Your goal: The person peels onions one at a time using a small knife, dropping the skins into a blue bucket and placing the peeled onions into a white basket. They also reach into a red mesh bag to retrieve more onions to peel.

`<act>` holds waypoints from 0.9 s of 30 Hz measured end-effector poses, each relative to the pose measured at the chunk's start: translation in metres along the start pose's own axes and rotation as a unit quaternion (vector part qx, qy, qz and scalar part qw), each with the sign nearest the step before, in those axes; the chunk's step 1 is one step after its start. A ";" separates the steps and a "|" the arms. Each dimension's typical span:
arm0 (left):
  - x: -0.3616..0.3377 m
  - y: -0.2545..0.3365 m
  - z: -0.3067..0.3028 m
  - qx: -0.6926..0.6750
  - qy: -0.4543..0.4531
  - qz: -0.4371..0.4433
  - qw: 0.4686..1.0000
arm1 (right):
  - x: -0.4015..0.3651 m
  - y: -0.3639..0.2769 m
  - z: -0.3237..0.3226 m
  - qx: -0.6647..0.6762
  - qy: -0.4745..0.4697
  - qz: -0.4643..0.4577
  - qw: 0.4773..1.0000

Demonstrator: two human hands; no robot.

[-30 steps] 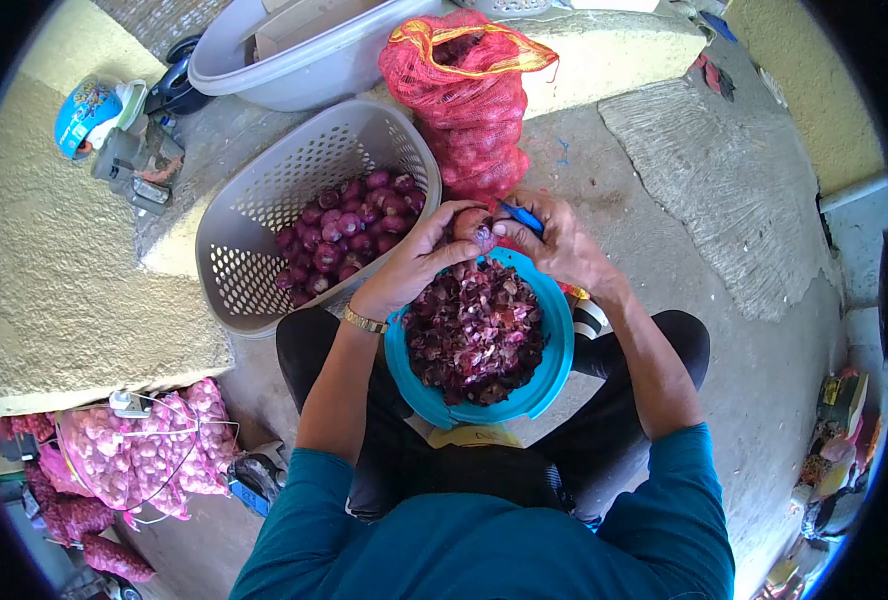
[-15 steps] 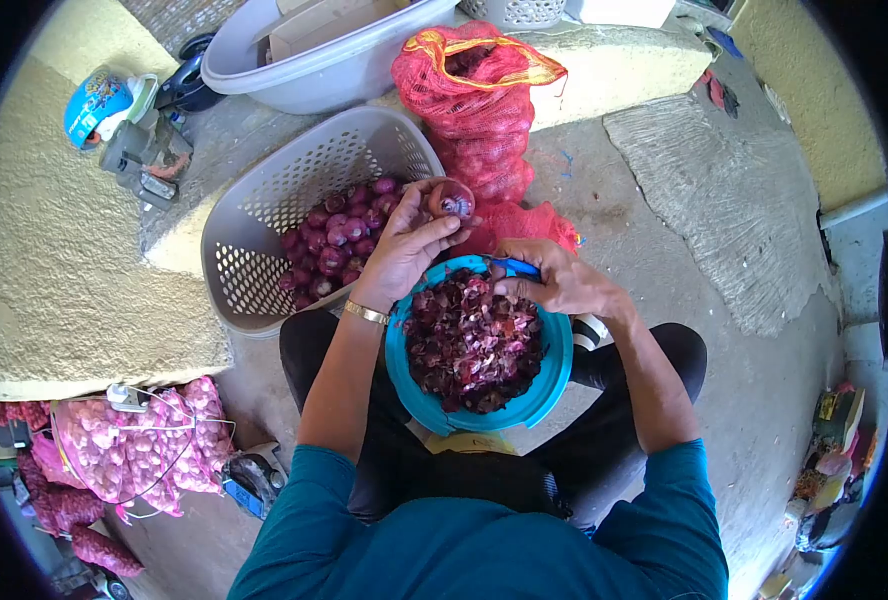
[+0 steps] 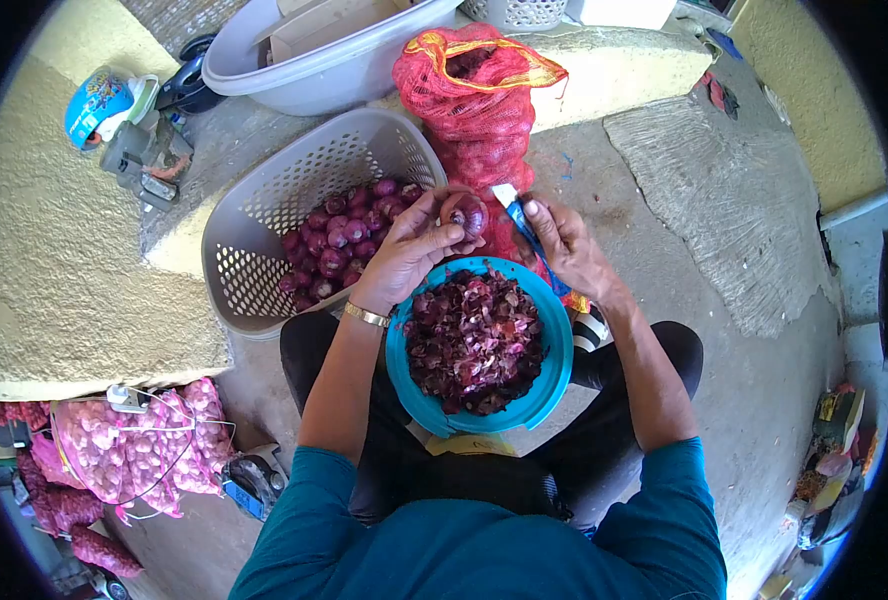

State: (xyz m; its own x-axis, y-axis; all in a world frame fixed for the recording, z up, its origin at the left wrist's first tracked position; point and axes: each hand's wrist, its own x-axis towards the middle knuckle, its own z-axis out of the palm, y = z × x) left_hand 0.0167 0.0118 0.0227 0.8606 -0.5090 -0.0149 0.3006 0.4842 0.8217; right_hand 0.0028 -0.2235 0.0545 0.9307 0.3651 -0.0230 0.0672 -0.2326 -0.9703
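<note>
My left hand [image 3: 414,240] holds a red onion [image 3: 465,214] between thumb and fingers, above the rear edge of a teal basin [image 3: 555,375]. In my right hand [image 3: 568,248] is a blue-handled knife [image 3: 520,222], its pale blade pointing up and left, close to the onion but apart from it. Dry onion skins [image 3: 476,340] fill the basin between my legs. Left of it, a grey perforated basket [image 3: 254,215] holds several purple onions [image 3: 336,235].
A red mesh sack of onions [image 3: 479,130] stands behind the basin. Farther back is a large grey tub [image 3: 319,85]. Net bags of garlic [image 3: 144,445] lie at the lower left. A flattened sack [image 3: 719,200] lies on the floor at right.
My right hand has moved up and tilted, bringing the knife blade upward and into view. The onion has turned in my left hand and shifted slightly right and down.
</note>
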 end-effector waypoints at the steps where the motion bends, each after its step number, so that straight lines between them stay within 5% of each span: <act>1: -0.001 0.002 0.006 -0.010 -0.002 0.007 1.000 | 0.002 0.004 0.002 0.000 0.001 0.001 1.000; 3: 0.000 0.002 0.010 -0.019 -0.004 0.014 1.000 | 0.006 0.009 0.006 -0.007 0.062 -0.076 0.995; 7: 0.003 -0.006 0.005 -0.029 0.001 0.008 1.000 | 0.010 0.005 0.013 -0.048 0.121 -0.010 0.991; 12: 0.002 -0.013 -0.001 -0.036 -0.043 0.002 0.998 | 0.012 -0.018 0.014 -0.150 0.028 -0.017 0.988; 13: 0.003 -0.014 0.002 -0.010 0.005 -0.005 1.000 | 0.014 -0.017 0.017 -0.150 0.027 -0.017 0.988; 16: 0.004 -0.016 0.008 0.023 0.069 -0.015 0.997 | 0.016 -0.013 0.025 -0.017 -0.013 -0.082 0.996; 27: 0.003 -0.017 0.003 0.065 0.064 -0.015 0.996 | 0.010 -0.028 0.025 -0.049 -0.009 -0.090 0.995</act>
State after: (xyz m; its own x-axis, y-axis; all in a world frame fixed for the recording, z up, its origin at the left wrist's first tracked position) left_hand 0.0131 -0.0003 0.0102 0.9001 -0.4225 -0.1063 0.2781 0.3695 0.8866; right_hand 0.0016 -0.1907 0.0756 0.8941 0.4243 0.1435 0.2674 -0.2488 -0.9309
